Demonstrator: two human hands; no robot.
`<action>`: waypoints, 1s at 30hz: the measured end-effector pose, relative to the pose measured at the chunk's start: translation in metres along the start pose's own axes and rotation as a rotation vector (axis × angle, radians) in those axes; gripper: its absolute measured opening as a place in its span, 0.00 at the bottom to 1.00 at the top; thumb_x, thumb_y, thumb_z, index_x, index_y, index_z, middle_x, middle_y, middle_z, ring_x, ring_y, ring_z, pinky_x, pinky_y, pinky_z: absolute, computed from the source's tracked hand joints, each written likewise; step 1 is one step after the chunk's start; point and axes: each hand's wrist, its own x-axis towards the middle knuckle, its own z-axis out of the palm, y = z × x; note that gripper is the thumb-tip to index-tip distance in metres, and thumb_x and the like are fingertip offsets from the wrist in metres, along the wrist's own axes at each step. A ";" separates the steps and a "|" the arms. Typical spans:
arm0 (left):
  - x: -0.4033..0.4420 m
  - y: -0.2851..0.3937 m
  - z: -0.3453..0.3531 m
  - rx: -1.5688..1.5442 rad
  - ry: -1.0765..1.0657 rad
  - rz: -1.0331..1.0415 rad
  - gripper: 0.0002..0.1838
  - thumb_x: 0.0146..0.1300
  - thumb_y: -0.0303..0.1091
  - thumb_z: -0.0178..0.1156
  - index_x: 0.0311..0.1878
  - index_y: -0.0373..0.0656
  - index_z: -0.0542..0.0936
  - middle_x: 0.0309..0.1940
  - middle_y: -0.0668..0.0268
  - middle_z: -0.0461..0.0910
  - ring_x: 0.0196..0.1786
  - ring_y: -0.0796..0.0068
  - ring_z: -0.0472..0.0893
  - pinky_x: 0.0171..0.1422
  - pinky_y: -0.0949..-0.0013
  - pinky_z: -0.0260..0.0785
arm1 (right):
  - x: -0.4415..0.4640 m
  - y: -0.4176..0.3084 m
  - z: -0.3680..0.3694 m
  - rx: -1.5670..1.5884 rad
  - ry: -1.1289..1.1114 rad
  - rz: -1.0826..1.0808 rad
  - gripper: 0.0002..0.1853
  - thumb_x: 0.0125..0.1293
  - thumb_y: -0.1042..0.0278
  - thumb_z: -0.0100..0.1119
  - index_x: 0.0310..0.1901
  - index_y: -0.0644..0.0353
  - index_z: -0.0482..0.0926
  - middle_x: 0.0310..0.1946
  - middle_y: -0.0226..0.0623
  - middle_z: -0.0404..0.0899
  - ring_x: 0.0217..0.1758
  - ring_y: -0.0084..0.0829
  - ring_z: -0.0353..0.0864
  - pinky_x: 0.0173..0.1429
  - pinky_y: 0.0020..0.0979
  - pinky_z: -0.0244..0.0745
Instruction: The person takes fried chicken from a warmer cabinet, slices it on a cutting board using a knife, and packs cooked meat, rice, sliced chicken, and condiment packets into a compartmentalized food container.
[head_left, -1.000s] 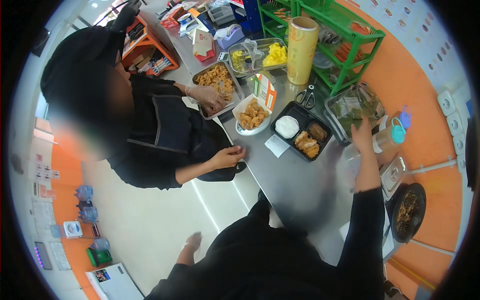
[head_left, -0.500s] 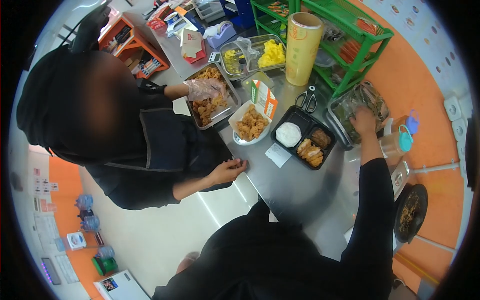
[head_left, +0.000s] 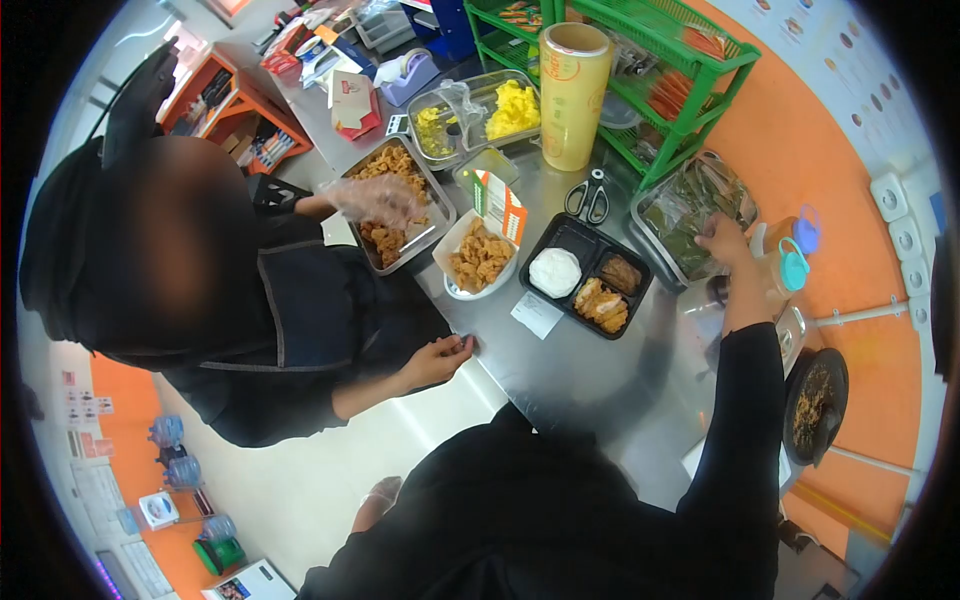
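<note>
My right hand (head_left: 722, 243) reaches over a metal tray (head_left: 690, 277) of dark green leaves (head_left: 680, 222) with clear plastic on it; its fingers are bent against the contents, and what they hold is too small to make out. Low in the view, my left hand (head_left: 383, 492) hangs beside my body in a clear glove, its fingers partly hidden. Left of the tray lies a black compartment box (head_left: 570, 237) with white rice (head_left: 554, 272), sliced fried chicken (head_left: 602, 305) and a brown piece (head_left: 621, 273).
A co-worker (head_left: 330, 310) stands at left, one gloved hand over a tray of fried pieces (head_left: 400, 165). Around the box are a paper carton of chicken (head_left: 480, 258), scissors (head_left: 588, 197), a receipt (head_left: 537, 314), a wrap roll (head_left: 573, 100), a green rack (head_left: 700, 125) and bottles (head_left: 792, 268).
My right hand has stayed at the leaf tray and shifted slightly over it. The co-worker's gloved hand has moved over the fried pieces. The camera view has shifted.
</note>
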 end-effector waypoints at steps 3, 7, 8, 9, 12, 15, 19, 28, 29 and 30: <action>-0.005 0.007 -0.006 -0.008 -0.081 -0.056 0.15 0.67 0.41 0.46 0.37 0.43 0.78 0.39 0.52 0.81 0.45 0.52 0.79 0.50 0.58 0.69 | 0.010 0.026 0.004 -0.181 0.160 -0.090 0.15 0.56 0.63 0.68 0.38 0.67 0.81 0.35 0.51 0.83 0.44 0.49 0.83 0.49 0.41 0.76; -0.008 0.016 -0.021 -0.029 -0.114 -0.111 0.15 0.66 0.40 0.45 0.36 0.42 0.78 0.39 0.51 0.81 0.44 0.51 0.78 0.49 0.58 0.69 | -0.013 0.001 -0.015 0.016 0.215 0.043 0.12 0.58 0.64 0.65 0.37 0.67 0.83 0.35 0.50 0.84 0.43 0.46 0.84 0.48 0.40 0.77; -0.009 0.020 -0.028 -0.048 -0.106 -0.125 0.15 0.66 0.40 0.45 0.36 0.42 0.78 0.38 0.51 0.81 0.44 0.51 0.78 0.49 0.58 0.69 | -0.018 -0.002 -0.016 0.065 0.236 0.019 0.12 0.60 0.64 0.63 0.38 0.66 0.83 0.36 0.50 0.84 0.43 0.46 0.84 0.48 0.40 0.77; -0.010 0.025 -0.034 -0.087 -0.068 -0.133 0.15 0.65 0.40 0.45 0.35 0.42 0.78 0.38 0.51 0.81 0.43 0.51 0.78 0.49 0.58 0.69 | -0.022 -0.004 -0.016 0.115 0.257 -0.006 0.12 0.61 0.64 0.62 0.39 0.65 0.83 0.37 0.50 0.84 0.42 0.45 0.84 0.48 0.39 0.77; -0.007 0.029 -0.041 -0.265 0.142 -0.095 0.15 0.65 0.40 0.45 0.35 0.41 0.78 0.38 0.51 0.80 0.43 0.52 0.78 0.49 0.58 0.69 | -0.032 -0.007 -0.013 0.118 0.326 0.020 0.10 0.62 0.67 0.62 0.40 0.63 0.84 0.38 0.48 0.84 0.41 0.44 0.84 0.47 0.38 0.77; 0.021 0.021 -0.051 -0.107 0.014 -0.174 0.18 0.66 0.43 0.44 0.35 0.40 0.78 0.37 0.51 0.80 0.43 0.54 0.79 0.49 0.57 0.68 | -0.030 -0.011 0.001 0.375 0.339 -0.155 0.07 0.63 0.71 0.59 0.41 0.63 0.81 0.35 0.45 0.84 0.38 0.40 0.84 0.44 0.36 0.77; 0.041 -0.012 -0.031 0.020 -0.026 -0.010 0.21 0.68 0.47 0.43 0.38 0.40 0.78 0.38 0.51 0.80 0.46 0.55 0.79 0.52 0.57 0.68 | -0.046 -0.059 -0.011 0.538 0.120 0.064 0.07 0.68 0.74 0.54 0.45 0.62 0.78 0.36 0.40 0.83 0.36 0.30 0.83 0.45 0.31 0.77; 0.057 -0.020 -0.018 0.292 -0.153 0.082 0.13 0.67 0.35 0.46 0.47 0.44 0.79 0.51 0.54 0.79 0.55 0.53 0.78 0.57 0.60 0.70 | -0.027 -0.047 0.019 0.394 0.494 -0.137 0.06 0.66 0.72 0.56 0.43 0.61 0.74 0.31 0.42 0.78 0.35 0.37 0.79 0.43 0.38 0.73; 0.058 -0.020 -0.015 0.322 -0.238 0.044 0.13 0.67 0.33 0.47 0.48 0.44 0.79 0.54 0.54 0.79 0.57 0.53 0.77 0.59 0.60 0.70 | -0.029 -0.049 0.020 0.406 0.413 -0.146 0.08 0.65 0.71 0.59 0.43 0.61 0.74 0.31 0.43 0.78 0.36 0.38 0.79 0.45 0.38 0.73; 0.057 -0.021 -0.013 0.307 -0.259 0.034 0.13 0.67 0.34 0.47 0.48 0.44 0.79 0.54 0.54 0.79 0.57 0.53 0.77 0.59 0.60 0.70 | -0.030 -0.051 0.020 0.417 0.331 -0.155 0.10 0.63 0.69 0.61 0.43 0.61 0.74 0.31 0.44 0.79 0.37 0.39 0.79 0.46 0.39 0.73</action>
